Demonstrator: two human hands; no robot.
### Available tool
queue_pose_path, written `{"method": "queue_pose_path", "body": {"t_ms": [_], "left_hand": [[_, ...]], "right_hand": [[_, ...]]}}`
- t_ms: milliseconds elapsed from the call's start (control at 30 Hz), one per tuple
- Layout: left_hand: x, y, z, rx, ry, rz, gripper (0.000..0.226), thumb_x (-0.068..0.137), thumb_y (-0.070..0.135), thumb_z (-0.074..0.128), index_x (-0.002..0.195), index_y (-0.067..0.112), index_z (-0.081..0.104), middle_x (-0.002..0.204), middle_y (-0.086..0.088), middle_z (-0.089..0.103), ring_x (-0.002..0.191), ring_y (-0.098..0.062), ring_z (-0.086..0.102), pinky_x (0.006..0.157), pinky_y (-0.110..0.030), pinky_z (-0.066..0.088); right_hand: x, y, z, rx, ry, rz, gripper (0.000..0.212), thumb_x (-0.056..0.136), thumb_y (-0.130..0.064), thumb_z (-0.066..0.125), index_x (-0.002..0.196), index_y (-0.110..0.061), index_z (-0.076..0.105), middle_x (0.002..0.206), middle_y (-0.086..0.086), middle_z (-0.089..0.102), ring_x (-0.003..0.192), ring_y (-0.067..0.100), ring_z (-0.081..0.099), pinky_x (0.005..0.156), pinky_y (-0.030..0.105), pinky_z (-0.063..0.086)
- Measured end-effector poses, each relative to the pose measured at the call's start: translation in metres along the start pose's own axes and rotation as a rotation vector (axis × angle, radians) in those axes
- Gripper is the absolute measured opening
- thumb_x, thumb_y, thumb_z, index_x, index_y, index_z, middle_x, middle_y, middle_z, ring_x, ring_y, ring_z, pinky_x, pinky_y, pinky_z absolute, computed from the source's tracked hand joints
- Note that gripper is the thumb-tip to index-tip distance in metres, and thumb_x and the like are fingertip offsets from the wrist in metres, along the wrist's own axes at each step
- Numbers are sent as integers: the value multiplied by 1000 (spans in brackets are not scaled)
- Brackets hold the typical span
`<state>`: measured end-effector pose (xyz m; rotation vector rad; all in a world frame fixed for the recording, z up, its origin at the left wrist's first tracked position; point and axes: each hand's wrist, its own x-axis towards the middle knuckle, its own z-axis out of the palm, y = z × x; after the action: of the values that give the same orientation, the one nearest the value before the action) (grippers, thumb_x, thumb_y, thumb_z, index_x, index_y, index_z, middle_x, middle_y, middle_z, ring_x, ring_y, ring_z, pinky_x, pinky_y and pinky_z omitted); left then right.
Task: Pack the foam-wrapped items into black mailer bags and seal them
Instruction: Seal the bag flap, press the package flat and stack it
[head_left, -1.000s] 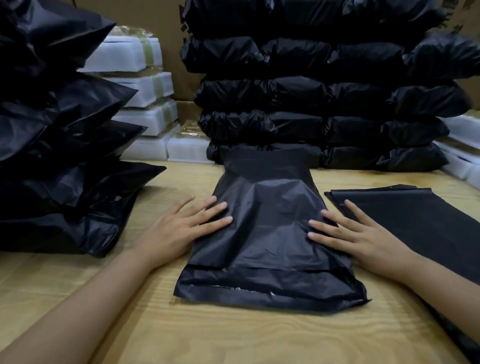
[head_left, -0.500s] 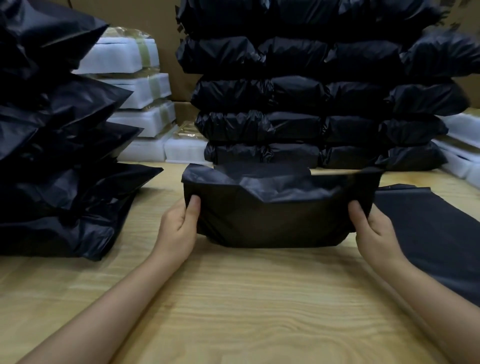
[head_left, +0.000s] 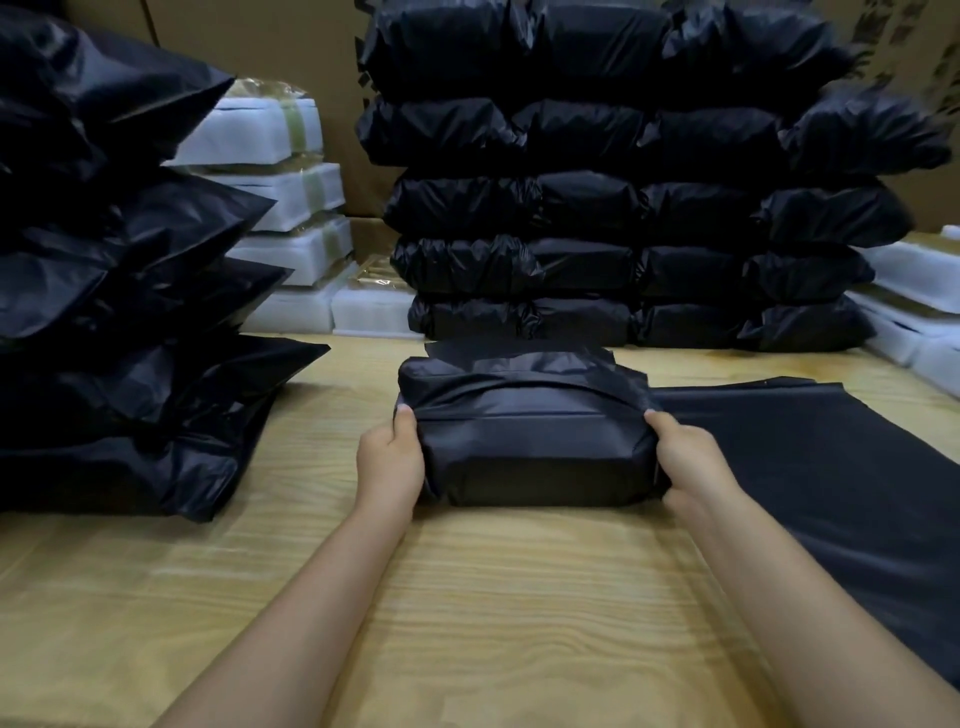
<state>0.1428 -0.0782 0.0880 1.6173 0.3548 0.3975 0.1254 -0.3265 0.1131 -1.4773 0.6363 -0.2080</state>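
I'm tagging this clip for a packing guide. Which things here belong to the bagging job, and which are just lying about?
In the job: filled mailer bag, gripped at its ends by the left hand and right hand; flat empty mailer bags; foam-wrapped items; stacks of packed bags.
Just lying about: cardboard boxes behind; wooden table underneath.

Dim, soft overhead light; black plastic swallows detail; wide-angle bending, slight blur at edges.
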Motion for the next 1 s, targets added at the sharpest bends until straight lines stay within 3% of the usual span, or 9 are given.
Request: {"method": "queue_pose_path", "body": {"t_ms": [167,300,367,467,567,700,767,900,1000], "left_hand": [[2,3,-8,-103,-155,-60,21,97,14,50,84,16,67,77,3,69,79,-17,64,74,-31,51],[9,20,-17,-336,-203,-308,19,87,13,52,73,16,65,64,1,69,64,-18,63,58,-28,46],[18,34,-23,-384,-201,-292,19,86,21,50,70,16,60,59,4,64,57,-16,53,54,-26,38],[31,52,-25,-205,-251,-106,15,86,31,61,82,17,66,84,0,69,75,-17,62,64,-28,44],[35,62,-19,-31,-307,-39,10,81,19,72,89,12,73,93,-6,72,89,-21,65,75,-29,48],[35,61,-13,-168,-283,-50,16,81,1,67,83,16,72,78,-1,72,73,-14,66,63,-22,52],[34,58,-12,-284,-253,-63,22,81,-4,64,85,16,71,77,-1,72,73,-13,67,66,-22,55],[41,43,-3,-374,-170,-285,26,81,-5,54,94,13,69,81,-4,65,72,-18,61,58,-26,52],[37,24,10,-330,-170,-388,31,84,-3,53,105,13,68,91,-6,66,80,-22,61,69,-30,52]], "right_hand": [[-3,-4,4,-64,-83,100,18,91,-23,59,101,-8,59,97,12,64,90,29,61,77,38,50],[-3,-20,-4,-297,-113,34,16,88,-19,60,99,-7,61,96,14,63,82,26,59,73,38,48],[0,-32,-8,-368,-82,-102,14,87,-15,60,100,-12,63,97,9,62,80,19,55,73,37,48],[1,-53,-1,-384,71,-493,33,87,-16,59,120,-21,58,101,-3,58,79,8,54,62,25,43],[-2,-69,26,-648,-107,-745,27,88,-25,63,114,-21,65,99,-2,64,92,16,60,81,28,46],[-1,-69,54,-875,-270,-637,9,81,-32,74,83,-24,70,80,-9,64,87,14,59,73,25,43],[1,-70,56,-883,-266,-604,17,81,-32,74,68,-26,66,73,-6,63,85,16,58,69,28,45],[4,-62,62,-748,-235,-567,24,87,-32,68,65,-26,59,78,-5,61,97,24,56,80,34,47],[9,-45,69,-646,-66,-582,15,85,-35,68,78,-25,59,105,2,60,111,28,51,96,37,41]]}}
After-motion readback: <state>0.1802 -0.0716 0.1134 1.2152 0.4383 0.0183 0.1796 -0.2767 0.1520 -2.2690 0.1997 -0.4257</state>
